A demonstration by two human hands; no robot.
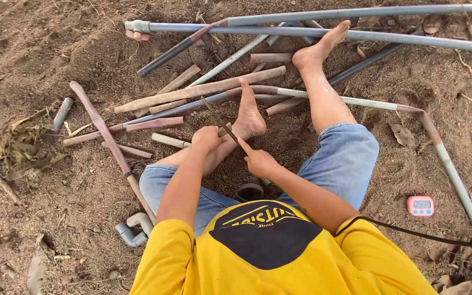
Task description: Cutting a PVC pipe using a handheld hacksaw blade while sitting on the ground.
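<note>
Down between the person's bare feet, a thin dark blade (218, 118) is slanting up and away from the left hand (207, 137), so it's looking like a slim saw blade or flat file, hard to say which. That left hand is clenching tight around the lower end of it, fingers wrapped shut. The right hand (259, 161) is sitting just beside it, index finger pointing out toward the blade's base and the rest curling in; can't tell if it's actually gripping anything. Both hands are hovering right next to the left foot (247, 114), which is resting on a long dusty pipe (203, 90) lying crosswise. The right foot (318, 49) is stretching farther out, toes touching a long grey pipe (323, 33) with a fitting on its left end.

A whole jumble of short, mud-coated pipe offcuts (154, 124) is scattering across the dirt ground (39, 43) ahead. A grey elbow piece (133, 228) is lying by the left thigh, and a dark round fitting (249, 191) is peeking out between the knees. Off to the right, a small pink digital timer (420, 205) is sitting in the dirt, near a bent pipe (454, 175) running toward the bottom corner. Dry leaves (20, 142) are piling up on the left.
</note>
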